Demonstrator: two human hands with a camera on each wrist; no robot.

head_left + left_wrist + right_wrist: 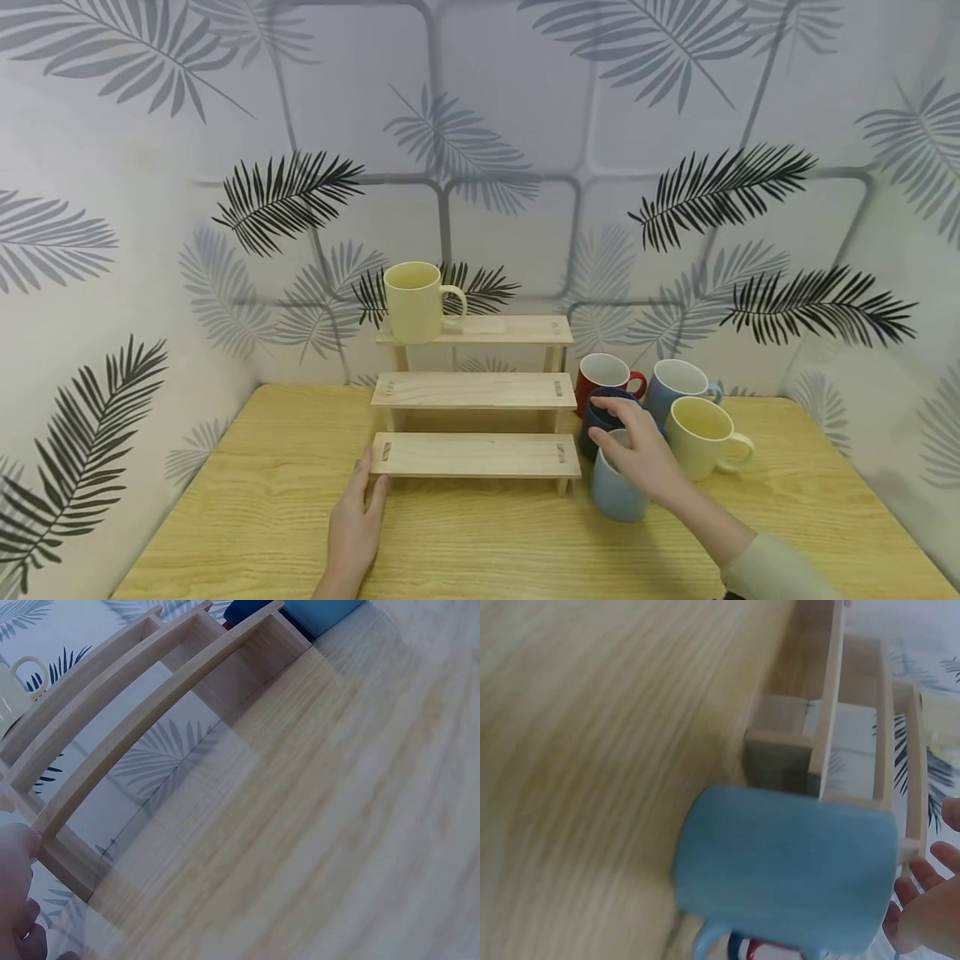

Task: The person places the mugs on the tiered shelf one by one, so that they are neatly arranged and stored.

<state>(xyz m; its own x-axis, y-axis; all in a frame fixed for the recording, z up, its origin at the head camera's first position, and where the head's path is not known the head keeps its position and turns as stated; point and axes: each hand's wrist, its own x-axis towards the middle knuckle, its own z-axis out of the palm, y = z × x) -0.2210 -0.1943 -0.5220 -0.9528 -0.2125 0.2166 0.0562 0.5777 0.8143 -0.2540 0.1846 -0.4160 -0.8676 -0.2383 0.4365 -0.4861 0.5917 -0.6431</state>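
A three-step wooden display rack (476, 454) stands on the table. My left hand (356, 523) holds the front left corner of its lowest step, thumb at the front edge and fingers along the end. Over a light blue mug (619, 493) and a dark blue mug (592, 432) hovers my right hand (637, 450), its fingers spread and slightly bent. In the right wrist view the light blue mug (787, 862) stands close to the rack's end, with the fingers beyond its rim. On the top step, at the left, sits a pale yellow mug (414, 304).
Behind and beside the right hand cluster a red mug (600, 371), a blue mug with a pale inside (660, 400) and another yellow mug (693, 446). The wooden table (247, 500) meets a leaf-patterned backdrop (502, 233) behind the rack.
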